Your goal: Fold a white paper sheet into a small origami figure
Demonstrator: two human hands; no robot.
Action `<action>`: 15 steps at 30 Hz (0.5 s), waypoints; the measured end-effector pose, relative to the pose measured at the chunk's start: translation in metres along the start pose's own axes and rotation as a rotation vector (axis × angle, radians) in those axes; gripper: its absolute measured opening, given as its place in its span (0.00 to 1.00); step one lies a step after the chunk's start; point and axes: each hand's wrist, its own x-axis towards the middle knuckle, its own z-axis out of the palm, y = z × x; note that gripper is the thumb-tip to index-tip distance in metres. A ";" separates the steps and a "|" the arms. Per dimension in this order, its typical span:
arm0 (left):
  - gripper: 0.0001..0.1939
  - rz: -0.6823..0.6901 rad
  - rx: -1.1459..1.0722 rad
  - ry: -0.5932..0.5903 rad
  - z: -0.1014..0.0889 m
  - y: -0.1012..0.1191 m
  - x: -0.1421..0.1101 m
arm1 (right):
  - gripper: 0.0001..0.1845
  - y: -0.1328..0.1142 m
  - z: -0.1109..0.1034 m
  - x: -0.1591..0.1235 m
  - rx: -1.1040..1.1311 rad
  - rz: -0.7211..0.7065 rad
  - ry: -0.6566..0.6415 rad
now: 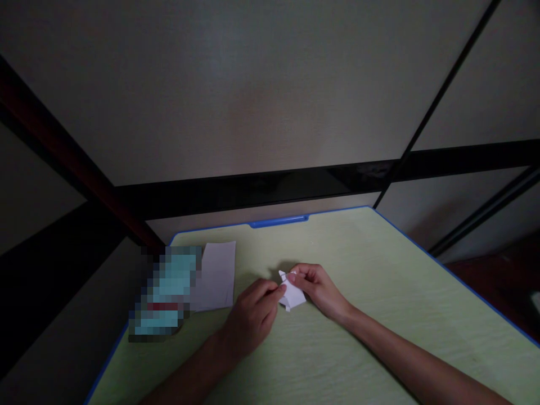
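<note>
A small piece of folded white paper (295, 296) is held between both hands, over the middle of the table. My left hand (257, 312) pinches its left edge between thumb and fingers. From the upper right, my right hand (316, 287) grips it, the thumb lying on top of the paper. Small corners stick out at the paper's top left and at its bottom. The fingertips under the paper are partly hidden.
The pale green table (358, 253) has a blue rim and a blue handle-like piece (279, 221) at the far edge. White paper sheets (216, 275) lie at left, beside a pixelated bluish object (171, 289). Cabinet panels (261, 101) stand just behind the table.
</note>
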 end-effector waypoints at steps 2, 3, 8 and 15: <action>0.14 -0.006 -0.008 -0.002 0.000 0.000 0.000 | 0.18 0.000 0.000 0.000 0.009 0.001 0.006; 0.14 -0.006 -0.012 0.004 0.001 -0.001 0.000 | 0.18 -0.001 0.000 -0.001 0.012 0.002 0.012; 0.15 -0.007 -0.077 0.006 0.000 -0.001 -0.002 | 0.18 0.002 0.001 -0.001 0.036 0.005 0.041; 0.12 -0.622 -0.523 -0.034 -0.004 0.003 0.009 | 0.19 0.006 0.000 0.001 0.028 -0.004 0.074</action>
